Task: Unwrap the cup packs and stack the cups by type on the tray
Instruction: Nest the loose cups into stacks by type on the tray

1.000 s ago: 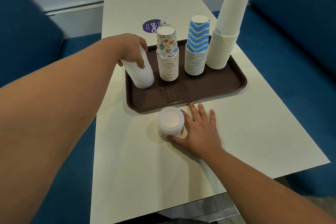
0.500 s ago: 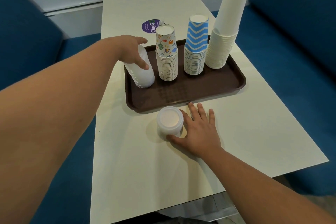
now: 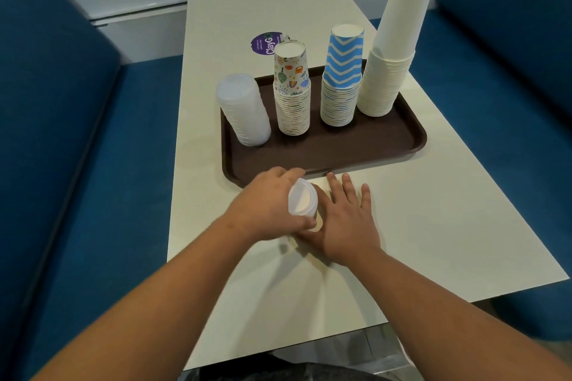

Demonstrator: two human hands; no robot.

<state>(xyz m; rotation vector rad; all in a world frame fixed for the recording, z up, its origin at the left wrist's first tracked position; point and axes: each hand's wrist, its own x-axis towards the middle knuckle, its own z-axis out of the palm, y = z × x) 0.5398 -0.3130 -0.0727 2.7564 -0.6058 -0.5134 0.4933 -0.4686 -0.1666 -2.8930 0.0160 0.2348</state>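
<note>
Room: blue padded seats point(image 3: 62, 133) are seen on both sides of a long cream table point(image 3: 433, 226), with a pale wall behind.
Tray: a brown tray point(image 3: 356, 148) is laid flat across the middle of the table.
What is on the tray: four stacks of cups are stood in a row, all upside down with their bottoms up.
Left end of the tray: a clear plastic cup stack point(image 3: 243, 111) is leaned a little to the left, at the tray's left edge.
Next along the tray: a stack of cartoon-print cups point(image 3: 291, 93) is stood upright.
Next along the tray: a stack of blue zigzag cups point(image 3: 342, 77) is stood upright.
Right end of the tray: a tall stack of plain white cups point(image 3: 393, 49) is stood, with its top tipped a little to the right.
In front of the tray: a small stack of clear cups point(image 3: 302, 201) is stood on the table, just by the tray's front edge, flat end up.
Left hand point(image 3: 269, 210): the fingers and thumb are curled round the small stack of clear cups.
Right hand point(image 3: 346, 223): it is laid flat on the table with fingers spread, touching the right side of the small stack.
Behind the tray: a round purple sticker point(image 3: 266, 44) is stuck on the table, and "ClayG" can be read on it; the small print is too tiny to read.
</note>
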